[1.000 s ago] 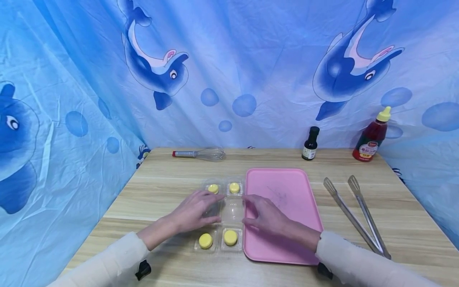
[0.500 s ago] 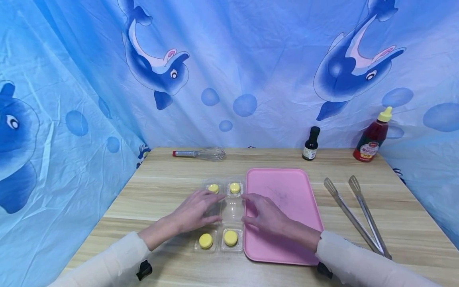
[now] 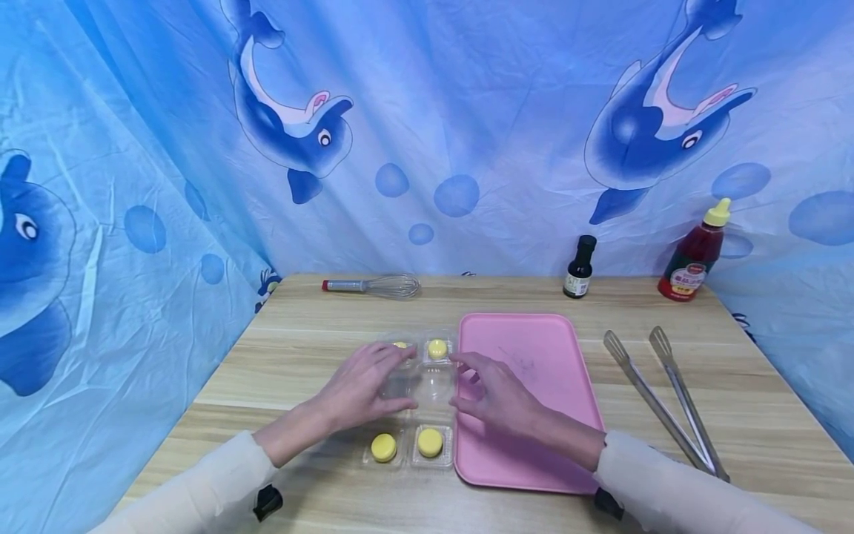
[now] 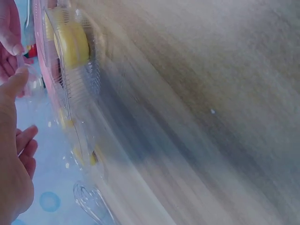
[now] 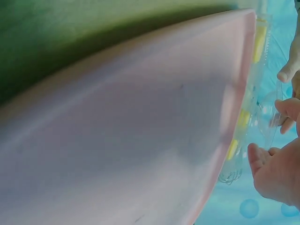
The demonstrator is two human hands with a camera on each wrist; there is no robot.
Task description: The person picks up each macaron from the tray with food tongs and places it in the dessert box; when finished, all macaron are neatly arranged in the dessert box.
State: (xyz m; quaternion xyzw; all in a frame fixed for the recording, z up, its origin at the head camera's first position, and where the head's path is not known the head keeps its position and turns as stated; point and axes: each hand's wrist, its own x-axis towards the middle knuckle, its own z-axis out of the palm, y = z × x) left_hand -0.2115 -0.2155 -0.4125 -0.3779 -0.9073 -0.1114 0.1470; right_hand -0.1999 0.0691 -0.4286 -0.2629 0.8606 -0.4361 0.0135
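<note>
A clear plastic lid (image 3: 437, 383) with domed bumps is held between both hands, raised above the table in the right wrist view. My left hand (image 3: 365, 384) holds its left edge, thumb toward me. My right hand (image 3: 497, 393) grips the opposite edge, over the rim of the pink tray (image 3: 534, 337). Yellow macarons sit in clear plastic compartments: one near left (image 3: 383, 448), one near right (image 3: 430, 443), one far right (image 3: 437, 349). Another at far left is mostly covered by my left fingers. In the left wrist view a macaron (image 4: 72, 44) shows through ridged plastic.
Metal tongs (image 3: 667, 404) lie spread to the right of the tray. At the back stand a small dark bottle (image 3: 579, 268) and a red sauce bottle (image 3: 691, 256) with a yellow cap. A whisk (image 3: 373, 286) lies at the back left.
Both hands have shifted slightly up and away from me with the clear lid. The left fingers now cover more of the far left macaron. The near macarons have stayed put.
</note>
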